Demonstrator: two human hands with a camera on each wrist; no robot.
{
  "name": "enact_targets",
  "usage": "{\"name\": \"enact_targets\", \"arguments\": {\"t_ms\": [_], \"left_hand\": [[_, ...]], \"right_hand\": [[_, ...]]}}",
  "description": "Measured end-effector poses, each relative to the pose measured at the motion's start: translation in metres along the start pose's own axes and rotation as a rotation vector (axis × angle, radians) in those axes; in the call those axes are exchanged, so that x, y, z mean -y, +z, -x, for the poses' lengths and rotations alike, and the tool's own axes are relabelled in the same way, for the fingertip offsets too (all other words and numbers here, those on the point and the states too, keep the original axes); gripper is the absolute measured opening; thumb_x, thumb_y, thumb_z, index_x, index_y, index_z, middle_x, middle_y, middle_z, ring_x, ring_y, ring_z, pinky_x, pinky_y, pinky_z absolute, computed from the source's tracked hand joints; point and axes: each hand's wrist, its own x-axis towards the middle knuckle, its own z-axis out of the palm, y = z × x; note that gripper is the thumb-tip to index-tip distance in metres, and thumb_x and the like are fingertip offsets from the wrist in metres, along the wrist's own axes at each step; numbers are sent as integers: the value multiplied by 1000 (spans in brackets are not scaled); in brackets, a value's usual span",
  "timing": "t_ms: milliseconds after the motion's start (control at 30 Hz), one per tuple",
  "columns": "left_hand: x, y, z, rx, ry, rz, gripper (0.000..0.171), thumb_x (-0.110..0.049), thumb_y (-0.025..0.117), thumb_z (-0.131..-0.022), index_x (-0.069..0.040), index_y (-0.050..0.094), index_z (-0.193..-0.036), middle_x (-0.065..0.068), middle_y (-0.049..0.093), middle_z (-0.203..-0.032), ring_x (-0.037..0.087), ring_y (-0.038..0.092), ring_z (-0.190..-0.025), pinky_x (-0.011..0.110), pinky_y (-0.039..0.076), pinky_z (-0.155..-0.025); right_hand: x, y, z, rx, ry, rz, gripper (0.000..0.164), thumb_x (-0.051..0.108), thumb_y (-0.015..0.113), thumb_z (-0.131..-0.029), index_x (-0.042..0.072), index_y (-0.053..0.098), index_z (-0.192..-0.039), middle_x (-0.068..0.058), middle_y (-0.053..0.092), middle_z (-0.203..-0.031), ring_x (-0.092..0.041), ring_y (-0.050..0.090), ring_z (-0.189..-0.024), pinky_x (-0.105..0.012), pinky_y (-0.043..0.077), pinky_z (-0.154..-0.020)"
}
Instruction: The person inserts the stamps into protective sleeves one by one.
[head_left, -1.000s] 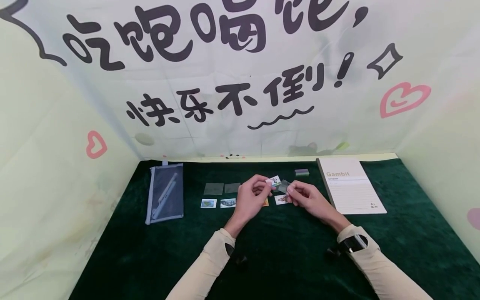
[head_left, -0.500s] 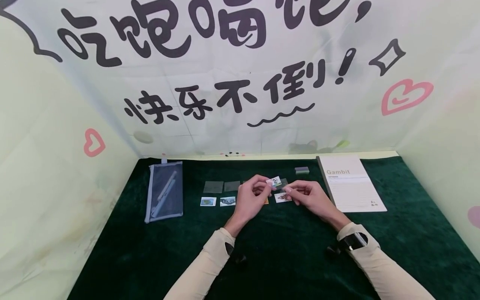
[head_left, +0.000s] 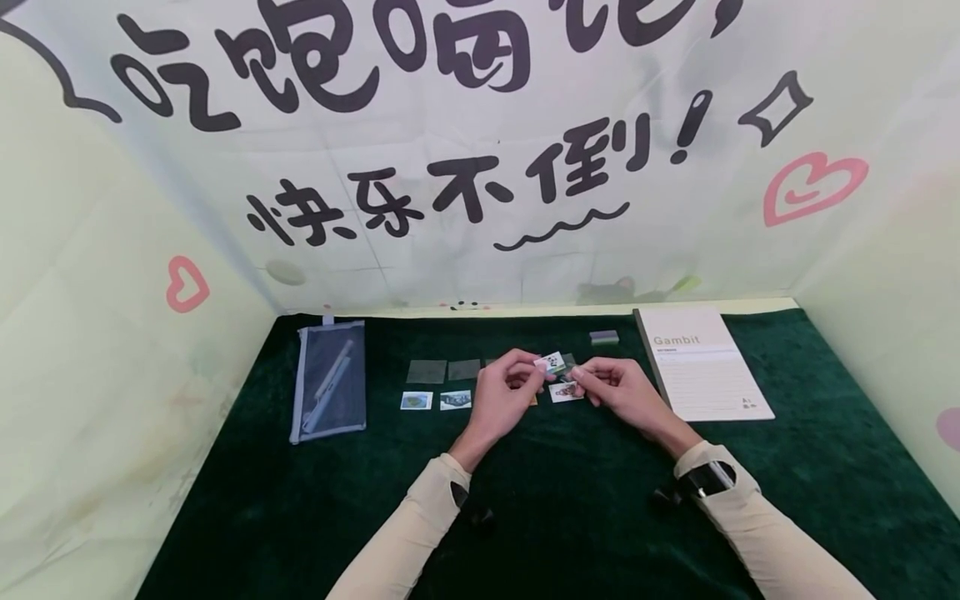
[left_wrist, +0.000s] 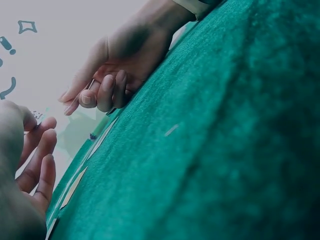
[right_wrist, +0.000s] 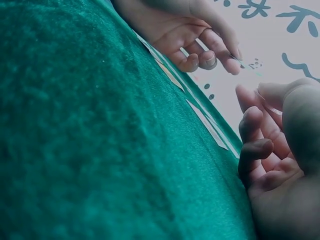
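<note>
Between thumb and fingertips, my left hand [head_left: 504, 390] pinches a small white stamp [head_left: 552, 362] with a black-and-white animal and a green edge. Just right of it, my right hand [head_left: 618, 392] pinches a thin clear plastic sleeve [left_wrist: 90, 84], seen nearly edge-on in the left wrist view. The fingertips of both hands are close together, with a small gap between. Below them on the cloth lies a stamp with a reddish-brown picture [head_left: 565, 392]. To the left are a blue-green stamp [head_left: 416, 401] and a blue-grey stamp [head_left: 455, 400]; an orange one [head_left: 535, 400] is mostly hidden by my left hand.
Clear sleeves [head_left: 426, 372] lie in a row behind the stamps on the green cloth [head_left: 555, 517]. A zipped mesh pouch [head_left: 352, 408] with pens is at left, a notebook [head_left: 705, 375] at right. A small grey-and-green block [head_left: 603, 337] sits near the back edge.
The sleeve in my right hand was tilted toward the stamp and plainly visible a second ago; now it is mostly hidden at the fingertips. The head view has tipped slightly downward.
</note>
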Motion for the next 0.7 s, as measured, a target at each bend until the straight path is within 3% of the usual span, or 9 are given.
{"name": "enact_targets", "arguments": {"t_ms": [700], "left_hand": [[0,2,0,-20,0,-7,21,-34,70,-108,-18,73,-121,-4,85,-105,10,77,-84,24,61,-83]], "right_hand": [[-1,-1,0,-6,3,12,31,35,62,-112,10,80,-114,-6,72,-88,-20,60,-70,-28,48,-64]]}}
